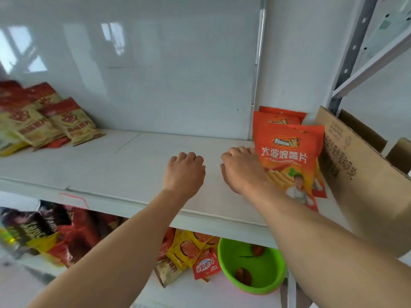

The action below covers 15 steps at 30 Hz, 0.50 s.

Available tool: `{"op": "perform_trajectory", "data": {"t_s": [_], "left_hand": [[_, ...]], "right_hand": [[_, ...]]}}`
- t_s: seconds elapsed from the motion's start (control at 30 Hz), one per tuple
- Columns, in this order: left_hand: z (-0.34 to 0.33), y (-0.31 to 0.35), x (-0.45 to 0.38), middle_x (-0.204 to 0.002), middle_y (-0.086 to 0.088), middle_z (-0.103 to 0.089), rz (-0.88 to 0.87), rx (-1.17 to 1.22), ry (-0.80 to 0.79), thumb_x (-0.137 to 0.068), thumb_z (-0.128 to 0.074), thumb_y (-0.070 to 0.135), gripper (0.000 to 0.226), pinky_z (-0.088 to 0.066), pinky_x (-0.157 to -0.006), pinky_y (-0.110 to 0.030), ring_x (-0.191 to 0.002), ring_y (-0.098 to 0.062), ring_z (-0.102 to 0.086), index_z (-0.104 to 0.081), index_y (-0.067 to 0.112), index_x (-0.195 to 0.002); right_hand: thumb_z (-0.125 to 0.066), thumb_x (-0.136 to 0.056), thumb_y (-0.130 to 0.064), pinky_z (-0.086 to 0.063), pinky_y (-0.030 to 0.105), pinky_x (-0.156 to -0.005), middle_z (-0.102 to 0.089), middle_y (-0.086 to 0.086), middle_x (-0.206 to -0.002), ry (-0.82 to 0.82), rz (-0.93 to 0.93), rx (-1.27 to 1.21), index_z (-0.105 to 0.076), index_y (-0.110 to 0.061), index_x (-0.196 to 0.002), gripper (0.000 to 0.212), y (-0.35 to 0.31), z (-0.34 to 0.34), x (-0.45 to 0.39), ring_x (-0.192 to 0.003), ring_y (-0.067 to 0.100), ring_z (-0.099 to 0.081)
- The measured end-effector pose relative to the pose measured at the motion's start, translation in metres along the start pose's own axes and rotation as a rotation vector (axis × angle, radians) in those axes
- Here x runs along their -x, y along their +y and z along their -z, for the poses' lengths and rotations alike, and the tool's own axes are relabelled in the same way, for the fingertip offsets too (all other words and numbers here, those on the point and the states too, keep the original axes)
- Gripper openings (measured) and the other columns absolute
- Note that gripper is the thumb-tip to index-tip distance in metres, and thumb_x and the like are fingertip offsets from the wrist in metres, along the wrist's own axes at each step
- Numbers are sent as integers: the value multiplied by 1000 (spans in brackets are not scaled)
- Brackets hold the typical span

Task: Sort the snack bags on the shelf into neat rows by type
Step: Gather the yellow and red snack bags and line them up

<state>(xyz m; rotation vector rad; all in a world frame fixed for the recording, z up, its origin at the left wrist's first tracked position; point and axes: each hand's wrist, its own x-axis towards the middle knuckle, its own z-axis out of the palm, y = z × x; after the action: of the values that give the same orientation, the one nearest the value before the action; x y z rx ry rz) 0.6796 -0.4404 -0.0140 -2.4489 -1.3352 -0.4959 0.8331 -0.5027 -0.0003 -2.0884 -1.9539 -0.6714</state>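
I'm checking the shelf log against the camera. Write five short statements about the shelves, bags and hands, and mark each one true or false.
1. Both hands hold orange bags. False: the left hand holds nothing, fingers curled over the bare upper shelf; the right hand is beside the front orange bag, and a grip cannot be told.
2. The orange bags stand at the shelf's right end, next to a cardboard box. True.
3. The red-and-yellow bags lie at the left end. True.
4. The green bowl sits on the upper shelf. False: it is on the shelf below.
5. The bowl is full of snack bags. False: only a few small dark items.
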Motion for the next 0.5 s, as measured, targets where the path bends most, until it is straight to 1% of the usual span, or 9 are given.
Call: {"op": "perform_trajectory", "data": {"t_s": [0.1, 0.23, 0.33, 0.5], "left_hand": [[5, -50, 13, -121, -1, -63, -13, -67, -11, -105, -37, 32, 33, -41, -92, -34, -114, -25, -57, -62, 17, -120], [7, -124, 30, -119, 0, -63, 4, -134, -3, -105, -36, 34, 33, -40, -92, -33, -113, -23, -57, -61, 18, -120], [9, -175, 41, -118, 0, -63, 13, -154, -15, -105, -36, 34, 33, -42, -92, -34, -111, -23, -58, -61, 18, -119], [12, -290, 57, -117, -1, -63, 70, -156, 14, -105, -37, 33, 32, -42, -91, -34, -111, -24, -58, -61, 17, -119]], "right_hand": [[-41, -100, -27, -37, 40, -94, -62, 4, -115, -19, 54, -19, -62, -17, -112, 26, -44, -2, -20, -110, 28, -54], [-39, -100, -25, -37, 38, -91, -62, 3, -112, -22, 100, -38, -62, -17, -110, 26, -112, -7, -50, -106, 27, -55], [-39, -101, -25, -39, 38, -92, -63, 3, -112, -40, 118, -55, -61, -17, -112, 26, -163, -10, -69, -106, 26, -56], [-39, -101, -22, -40, 37, -89, -63, 4, -113, -44, 154, -77, -61, -17, -114, 26, -270, -13, -118, -106, 26, -56]]}}
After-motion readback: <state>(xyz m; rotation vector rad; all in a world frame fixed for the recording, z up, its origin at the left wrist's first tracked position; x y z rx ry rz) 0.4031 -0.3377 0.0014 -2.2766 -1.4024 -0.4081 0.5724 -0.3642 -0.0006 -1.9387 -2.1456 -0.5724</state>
